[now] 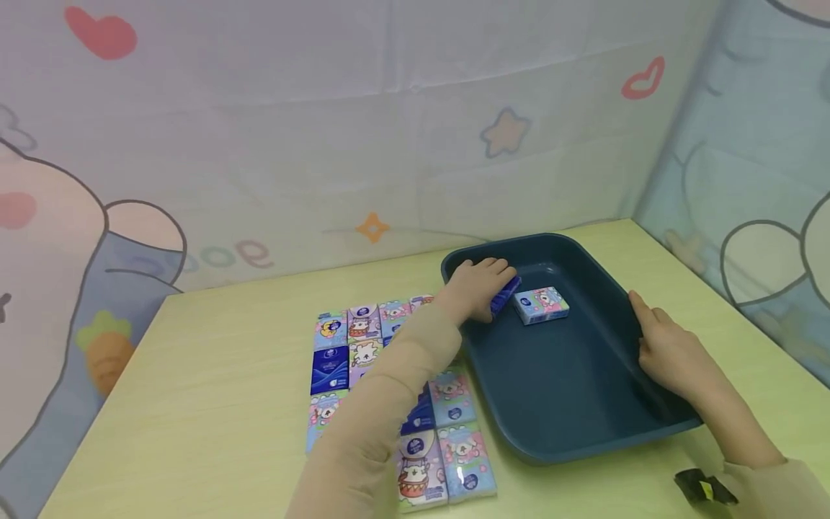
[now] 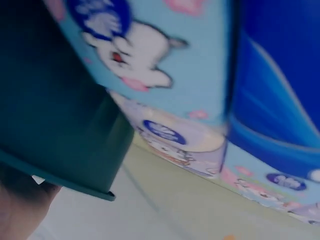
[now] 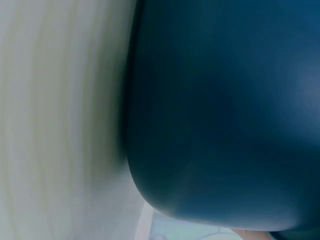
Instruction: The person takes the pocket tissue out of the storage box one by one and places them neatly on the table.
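My left hand (image 1: 480,288) grips a dark blue tissue pack (image 1: 505,296) just inside the left wall of a deep blue-green plastic tray (image 1: 570,389). Next to that pack, a light blue and pink tissue pack (image 1: 542,305) lies on the tray's floor. My right hand (image 1: 674,353) holds the tray's right rim. To the left of the tray, more tissue packs (image 1: 421,468) lie in rows, partly hidden under my left sleeve. Close up in the left wrist view are patterned tissue packs (image 2: 165,90) beside the tray wall (image 2: 75,100). The tray's outer wall (image 3: 215,125) fills most of the right wrist view.
Everything rests on a pale yellow-green table (image 1: 194,404). A printed cloth (image 1: 292,144) hangs behind it and along the right side. A small black object with a yellow mark (image 1: 703,488) is by my right sleeve.
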{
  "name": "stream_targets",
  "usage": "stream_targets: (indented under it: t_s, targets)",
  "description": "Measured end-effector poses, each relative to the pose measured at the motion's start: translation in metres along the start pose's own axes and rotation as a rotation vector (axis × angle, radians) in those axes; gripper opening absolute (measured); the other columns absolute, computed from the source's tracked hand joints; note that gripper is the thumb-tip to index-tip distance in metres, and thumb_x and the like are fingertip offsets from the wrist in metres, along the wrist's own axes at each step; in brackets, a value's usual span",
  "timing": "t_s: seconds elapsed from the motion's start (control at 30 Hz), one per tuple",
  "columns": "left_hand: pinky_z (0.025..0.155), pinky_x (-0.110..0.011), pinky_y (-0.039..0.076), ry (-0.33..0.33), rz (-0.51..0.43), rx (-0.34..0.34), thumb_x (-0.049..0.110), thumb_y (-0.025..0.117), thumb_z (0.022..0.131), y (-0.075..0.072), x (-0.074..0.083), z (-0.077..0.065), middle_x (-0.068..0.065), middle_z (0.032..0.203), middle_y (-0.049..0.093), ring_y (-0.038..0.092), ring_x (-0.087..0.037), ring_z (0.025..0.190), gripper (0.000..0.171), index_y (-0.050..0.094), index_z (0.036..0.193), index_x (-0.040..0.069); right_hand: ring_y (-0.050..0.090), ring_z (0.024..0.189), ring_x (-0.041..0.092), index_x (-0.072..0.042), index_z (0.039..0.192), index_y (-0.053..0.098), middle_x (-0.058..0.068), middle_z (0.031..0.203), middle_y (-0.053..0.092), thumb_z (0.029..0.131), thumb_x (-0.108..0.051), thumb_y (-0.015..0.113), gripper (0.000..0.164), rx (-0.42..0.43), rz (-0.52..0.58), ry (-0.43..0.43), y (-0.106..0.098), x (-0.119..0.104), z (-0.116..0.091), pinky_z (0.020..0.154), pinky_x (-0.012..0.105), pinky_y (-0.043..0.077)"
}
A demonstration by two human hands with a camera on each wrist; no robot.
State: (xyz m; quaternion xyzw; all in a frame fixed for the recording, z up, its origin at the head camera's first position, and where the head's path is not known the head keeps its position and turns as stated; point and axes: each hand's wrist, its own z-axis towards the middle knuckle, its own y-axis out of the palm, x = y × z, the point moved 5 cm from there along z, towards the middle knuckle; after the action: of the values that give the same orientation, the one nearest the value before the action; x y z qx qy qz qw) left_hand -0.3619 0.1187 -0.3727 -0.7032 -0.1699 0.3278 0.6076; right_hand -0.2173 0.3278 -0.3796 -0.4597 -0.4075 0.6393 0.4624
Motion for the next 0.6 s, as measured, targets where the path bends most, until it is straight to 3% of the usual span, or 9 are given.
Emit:
stream_targets:
  t_s: [0.43, 0.6]
  targets:
    - [0.104, -0.034, 0.044, 0.017, -0.048, 0.066, 0.049, 0.074, 0.076, -0.024, 0.017, -0.014, 0.000, 0.144, 0.040, 0.038, -0.016, 0.128, 0.085, 0.037, 0.144, 0.016, 0.045, 0.058, 0.024, 0.019, 0.141, 0.023, 0.040, 0.099, 0.050, 0.082, 0.008, 0.050, 0.066, -0.018, -0.007, 0.015, 0.000, 0.007, -0.001, 0.046, 0.034, 0.034]
    - [0.101, -0.030, 0.046, 0.001, -0.152, 0.117, 0.050, 0.074, 0.076, -0.031, 0.023, -0.025, -0.002, 0.139, 0.045, 0.041, -0.017, 0.124, 0.088, 0.037, 0.146, 0.011, 0.047, 0.059, 0.026, 0.019, 0.141, 0.024, 0.040, 0.099, 0.051, 0.081, 0.008, 0.051, 0.066, -0.007, -0.008, 0.014, 0.000, 0.007, -0.001, 0.046, 0.035, 0.035]
